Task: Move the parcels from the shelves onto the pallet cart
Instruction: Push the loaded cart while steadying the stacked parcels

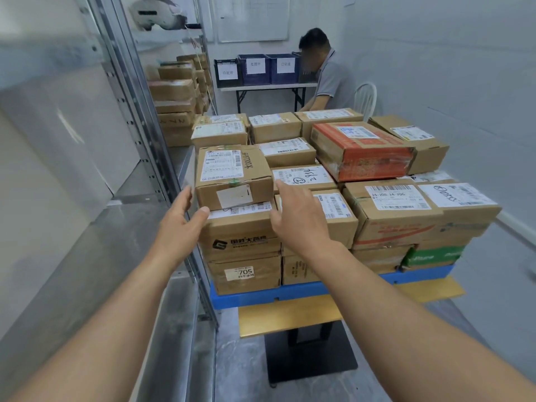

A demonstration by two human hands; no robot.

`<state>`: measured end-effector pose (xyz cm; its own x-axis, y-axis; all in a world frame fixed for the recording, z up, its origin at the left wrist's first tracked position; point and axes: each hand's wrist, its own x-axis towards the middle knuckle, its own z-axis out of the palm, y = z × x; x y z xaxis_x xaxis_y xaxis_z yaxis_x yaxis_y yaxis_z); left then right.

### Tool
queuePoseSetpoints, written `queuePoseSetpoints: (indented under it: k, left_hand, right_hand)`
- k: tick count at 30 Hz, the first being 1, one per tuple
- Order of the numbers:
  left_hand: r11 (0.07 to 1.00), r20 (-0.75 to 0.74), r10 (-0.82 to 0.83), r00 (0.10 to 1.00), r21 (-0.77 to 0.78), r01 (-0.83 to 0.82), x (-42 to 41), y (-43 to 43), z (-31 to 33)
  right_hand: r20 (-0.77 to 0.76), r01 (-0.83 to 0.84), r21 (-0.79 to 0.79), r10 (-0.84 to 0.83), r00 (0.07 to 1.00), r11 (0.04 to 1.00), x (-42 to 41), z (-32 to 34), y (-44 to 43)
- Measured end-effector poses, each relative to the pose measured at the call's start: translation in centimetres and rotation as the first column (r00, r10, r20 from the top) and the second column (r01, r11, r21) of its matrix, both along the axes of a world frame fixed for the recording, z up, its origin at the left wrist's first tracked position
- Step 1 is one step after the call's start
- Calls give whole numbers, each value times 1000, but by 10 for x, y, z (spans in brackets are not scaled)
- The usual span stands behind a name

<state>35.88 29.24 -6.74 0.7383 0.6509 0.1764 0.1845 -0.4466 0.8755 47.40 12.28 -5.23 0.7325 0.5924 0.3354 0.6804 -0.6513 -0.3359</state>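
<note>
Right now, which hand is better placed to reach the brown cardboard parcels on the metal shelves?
Probably left: the left hand is beside the metal shelves; the right hand hovers over stacked boxes.

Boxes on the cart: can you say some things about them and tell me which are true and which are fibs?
1. The left hand and right hand are on either side of the small top box. True.
2. The pallet under the boxes is red. False: it is blue.
3. An orange-red box lies on top of the pile. True.
4. The shelves are all empty. False: brown boxes are stacked at the far end.
</note>
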Motion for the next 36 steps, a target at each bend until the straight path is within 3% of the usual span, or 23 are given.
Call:
queuePoseSetpoints:
  k: [5, 8, 11, 16, 19, 22, 26, 31, 36]
  left_hand:
    - [956, 110, 151, 982, 237, -174, -13, -30, 12]
    - [905, 160, 82, 984, 402, -141, -13, -63, 18]
    - [862, 119, -4, 993, 504, -57, 1, -96, 16]
    - [817, -21, -131, 991, 564, 120, 50, -153, 14]
    - [816, -124, -164, 979, 540, 205, 83, -184, 12]
    - [819, -246, -155, 957, 511, 263, 110, -210, 7]
    - [831, -368, -50, 928, 500, 243, 135, -231, 1]
    - [848, -346, 75, 935, 516, 123, 144, -246, -2]
    - [846, -274, 91, 957, 529, 71, 159, -267, 8]
  right_hand:
    - [109, 17, -97, -6, 994, 995, 1, 13, -33]
    - [135, 31, -122, -14, 991, 992, 11, 15, -58]
    - [143, 33, -128, -14, 990, 991, 27, 13, -84]
    - [115, 48, -152, -30, 993, 987, 65, 9, -143]
    - [90, 66, -255, -44, 995, 965, 95, 9, -178]
    - [66, 35, -347, -12, 998, 937, 121, 5, -200]
    - [70, -64, -337, 93, 993, 940, 140, -3, -209]
    - [70, -176, -275, 202, 977, 945, 155, -4, -219]
    - [65, -128, -159, 140, 988, 979, 189, 6, -257]
